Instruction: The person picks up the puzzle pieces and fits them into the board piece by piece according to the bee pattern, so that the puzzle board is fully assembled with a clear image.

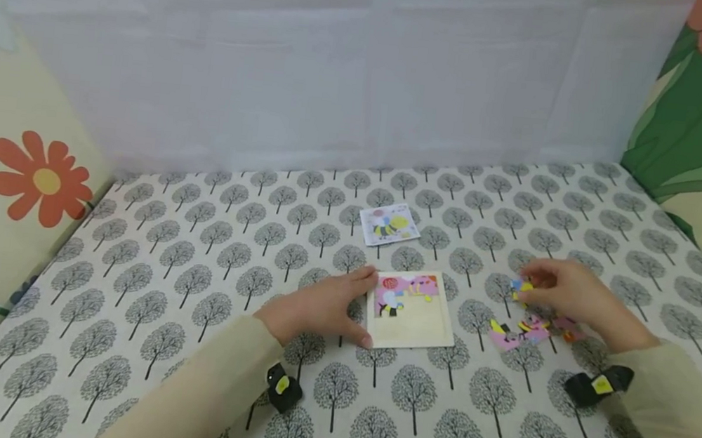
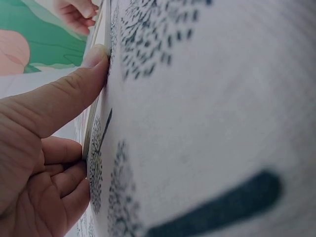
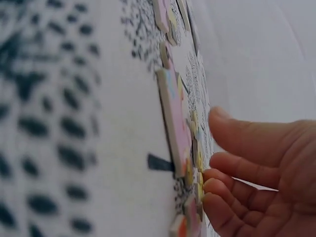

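A white-framed puzzle tray [image 1: 409, 341] lies on the cloth, its picture partly filled at the top and left. My left hand [image 1: 324, 304] rests at the tray's left side, thumb by the near corner and index finger by the far one. In the left wrist view the thumb [image 2: 74, 89] presses on the tray's edge. My right hand [image 1: 566, 289] is over the loose pieces. A blue-and-yellow puzzle piece [image 1: 518, 287] is right at its thumb and index fingertips. In the right wrist view a gap shows between thumb [image 3: 242, 136] and fingers.
Several pink-and-yellow puzzle pieces [image 1: 531, 329] lie close together below the right hand. A small square card with a bee picture [image 1: 390, 225] lies beyond the tray. A tree-patterned cloth [image 1: 212, 347] covers the table, with a white sheet [image 1: 288, 79] hanging behind.
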